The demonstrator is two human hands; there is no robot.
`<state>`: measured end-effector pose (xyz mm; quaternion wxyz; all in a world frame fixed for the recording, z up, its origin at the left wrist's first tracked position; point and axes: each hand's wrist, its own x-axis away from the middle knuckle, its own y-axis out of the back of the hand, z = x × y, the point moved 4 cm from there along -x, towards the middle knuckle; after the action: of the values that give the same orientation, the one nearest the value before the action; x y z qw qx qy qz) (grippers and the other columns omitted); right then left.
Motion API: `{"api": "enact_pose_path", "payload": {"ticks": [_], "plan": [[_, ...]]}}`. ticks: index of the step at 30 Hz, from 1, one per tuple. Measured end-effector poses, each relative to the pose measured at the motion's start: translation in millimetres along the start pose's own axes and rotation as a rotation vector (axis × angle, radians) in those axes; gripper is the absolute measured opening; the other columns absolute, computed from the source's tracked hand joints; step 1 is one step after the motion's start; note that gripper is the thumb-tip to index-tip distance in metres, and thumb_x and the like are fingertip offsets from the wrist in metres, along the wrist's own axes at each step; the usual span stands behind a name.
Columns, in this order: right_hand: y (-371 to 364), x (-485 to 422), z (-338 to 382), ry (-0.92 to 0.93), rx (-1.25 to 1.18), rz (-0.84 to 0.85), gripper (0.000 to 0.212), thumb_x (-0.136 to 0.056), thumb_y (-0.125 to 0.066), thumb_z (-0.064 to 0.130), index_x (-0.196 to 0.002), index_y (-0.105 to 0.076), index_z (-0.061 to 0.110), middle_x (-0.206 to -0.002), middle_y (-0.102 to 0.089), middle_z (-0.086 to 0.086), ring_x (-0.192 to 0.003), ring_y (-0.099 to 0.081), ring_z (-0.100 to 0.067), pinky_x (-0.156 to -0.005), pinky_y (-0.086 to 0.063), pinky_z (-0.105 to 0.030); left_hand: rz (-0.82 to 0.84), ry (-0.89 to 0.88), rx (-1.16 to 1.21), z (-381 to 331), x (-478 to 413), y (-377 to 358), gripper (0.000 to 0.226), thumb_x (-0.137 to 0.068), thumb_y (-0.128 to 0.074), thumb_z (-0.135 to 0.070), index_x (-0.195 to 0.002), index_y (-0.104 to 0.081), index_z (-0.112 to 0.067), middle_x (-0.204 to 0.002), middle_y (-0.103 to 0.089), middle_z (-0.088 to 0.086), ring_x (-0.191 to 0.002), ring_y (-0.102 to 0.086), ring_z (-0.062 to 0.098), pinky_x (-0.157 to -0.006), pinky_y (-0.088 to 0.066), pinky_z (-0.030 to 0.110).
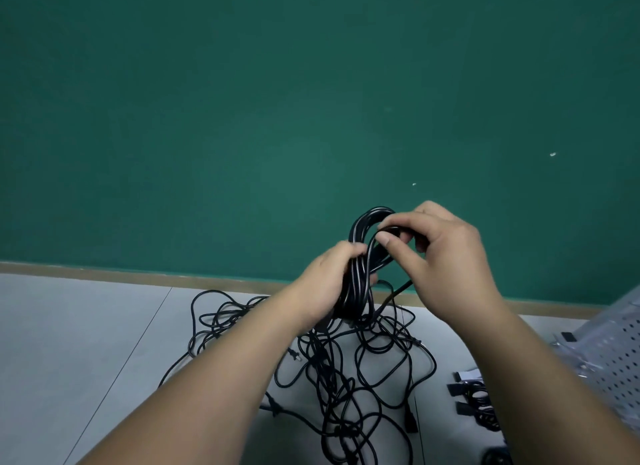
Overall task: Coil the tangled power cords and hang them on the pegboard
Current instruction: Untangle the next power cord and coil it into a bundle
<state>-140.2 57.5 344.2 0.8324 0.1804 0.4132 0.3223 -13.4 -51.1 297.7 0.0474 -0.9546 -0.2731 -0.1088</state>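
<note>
Left hand [323, 284] grips coiled cord [358, 277]; right hand [446, 253] pinches its loop.

The wall [277, 100] fills the upper half of the frame. The baseboard [104, 274] runs along its foot, from the left edge down toward the right. The floor [69, 343] lies below it, across the lower frame. At the centre, in front of the wall, the coil [356, 291] stands upright between the two grips. The left grip [329, 281] holds its left side, and the right grip [446, 256] pinches its top loop from the right. Directly under the coil, at lower centre, the tangle [329, 371] is spread on the floor, and a strand [398, 291] runs from the coil down into it. The pegboard [616, 353] sits at the lower right edge. Just left of it, small bundles [474, 398] lie on the floor, apart from the tangle.
</note>
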Motion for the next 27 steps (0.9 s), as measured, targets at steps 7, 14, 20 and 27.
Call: {"api": "enact_pose_path", "payload": {"ticks": [7,14,20,27], "plan": [[2,4,2,-0.031,0.058,-0.152,0.021,-0.085,-0.089,0.027,-0.103,-0.078,0.024,-0.096,-0.060,0.010,-0.079,-0.062,-0.005,-0.073,-0.048,-0.012,0.117,-0.205,-0.224,-13,5,-17,0.016,-0.113,-0.048,-0.020,-0.105,-0.055,-0.032,-0.071,-0.063,-0.016,-0.067,-0.060,-0.011,-0.069,-0.046,0.014],[-19,12,-26,-0.482,-0.351,0.024,0.037,-0.092,-0.073,0.055,-0.104,-0.057,0.024,-0.091,-0.072,-0.007,-0.081,-0.075,-0.022,-0.086,-0.061,-0.049,0.031,-0.136,0.100,-6,-1,-6,0.014,-0.113,-0.046,-0.020,-0.100,-0.049,-0.017,-0.073,-0.053,-0.003,-0.062,-0.038,0.016,-0.057,-0.036,0.030],[-35,30,-32,-0.567,-0.562,0.613,0.035,-0.112,-0.048,0.032,-0.103,-0.070,0.006,-0.096,-0.079,-0.009,-0.095,-0.074,-0.025,-0.102,-0.058,-0.044,-0.115,-0.198,0.327,-14,-2,9,0.015,-0.112,-0.046,-0.020,-0.099,-0.044,-0.013,-0.073,-0.049,-0.001,-0.059,-0.035,0.015,-0.050,-0.037,0.027],[36,-14,17,-0.389,-0.507,-0.013,0.031,-0.107,-0.060,0.032,-0.088,-0.081,0.019,-0.065,-0.060,0.000,-0.045,-0.050,-0.016,-0.049,-0.040,-0.025,-0.217,-0.328,-0.132,-13,-5,19,0.011,-0.105,-0.057,-0.035,-0.097,-0.064,-0.040,-0.083,-0.066,-0.021,-0.078,-0.059,0.009,-0.082,-0.049,0.038]]}}
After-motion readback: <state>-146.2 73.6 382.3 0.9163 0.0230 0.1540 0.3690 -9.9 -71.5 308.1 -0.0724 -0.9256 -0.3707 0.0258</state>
